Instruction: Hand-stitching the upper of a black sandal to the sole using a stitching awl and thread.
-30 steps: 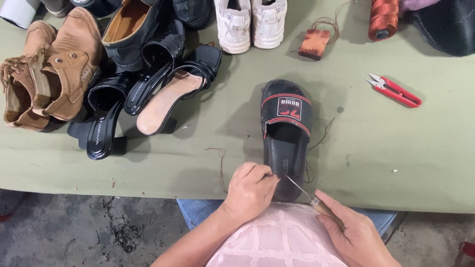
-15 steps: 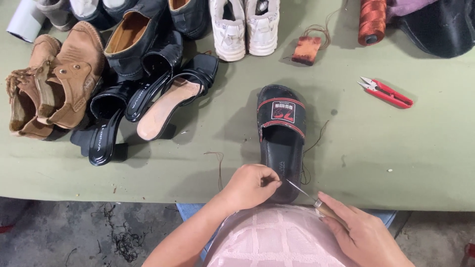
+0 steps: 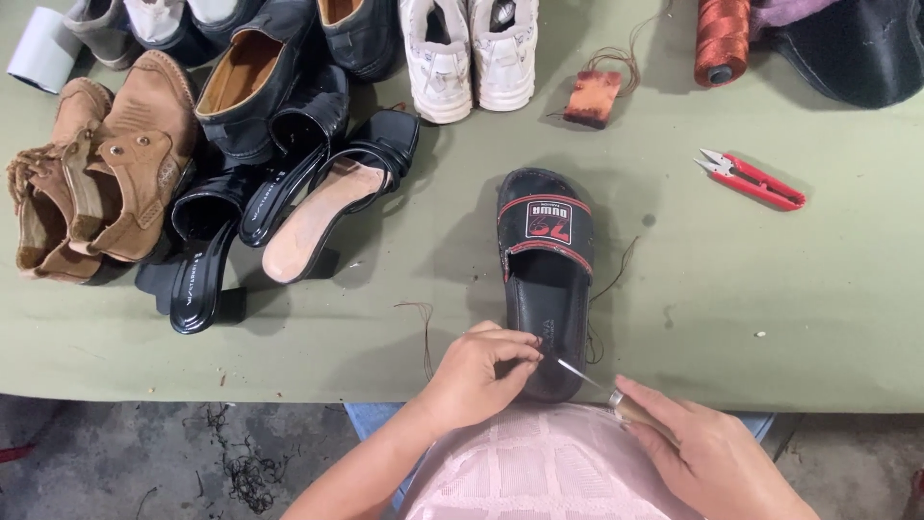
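While the black slide sandal (image 3: 545, 279) lies near the front edge of the green desk (image 3: 789, 318), its heel toward me, my left hand (image 3: 478, 374) rests at that heel with fingers (image 3: 520, 349) pinched together there; whether they grip thread, I cannot tell. My right hand (image 3: 707, 453) is closed around an awl (image 3: 589, 377), its metal tip reaching the heel. Brown thread (image 3: 423, 323) trails beside the sandal. Farther off lie red snips (image 3: 751, 179), an orange thread spool (image 3: 721, 39), white sneakers (image 3: 472, 53) and heaped shoes (image 3: 192, 183).
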